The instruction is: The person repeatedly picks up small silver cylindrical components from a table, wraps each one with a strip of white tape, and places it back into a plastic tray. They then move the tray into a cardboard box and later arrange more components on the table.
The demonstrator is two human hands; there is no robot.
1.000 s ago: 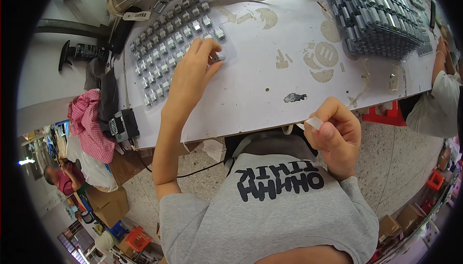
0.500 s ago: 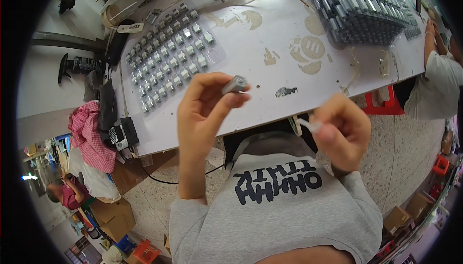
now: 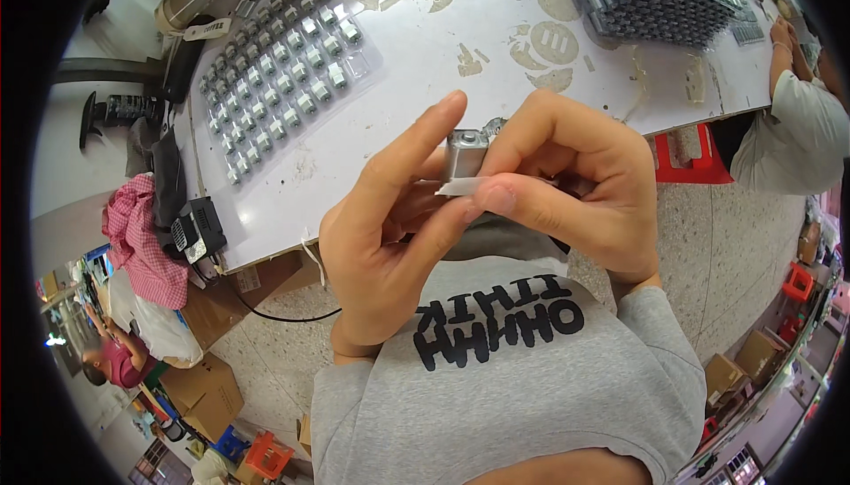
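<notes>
Between my two hands stands a small silver metal block [image 3: 465, 156] with rounded sides and a fitting on its top face; it looks like a small motor housing. My left hand [image 3: 376, 228] grips it from the left, its index finger raised along the side. My right hand [image 3: 589, 193] pinches a narrow whitish strip [image 3: 462, 186] between thumb and fingers. That strip lies across the block's lower part, against or just in front of it. Right-hand fingertips also reach the block's right side, and the fingers partly cover both things.
A clear plastic tray [image 3: 359, 65] at left carries rows of similar small silver parts with white pieces. Stacked trays of silver parts [image 3: 637, 7] stand at the far right. Beside the table's left edge sits a black device [image 3: 199, 230]. Another person's arm [image 3: 779, 55] rests at the right edge.
My hands have come together: the right one moved left and up with the strip, bringing it to the metal block. The block now stands more upright, and the view has shifted slightly.
</notes>
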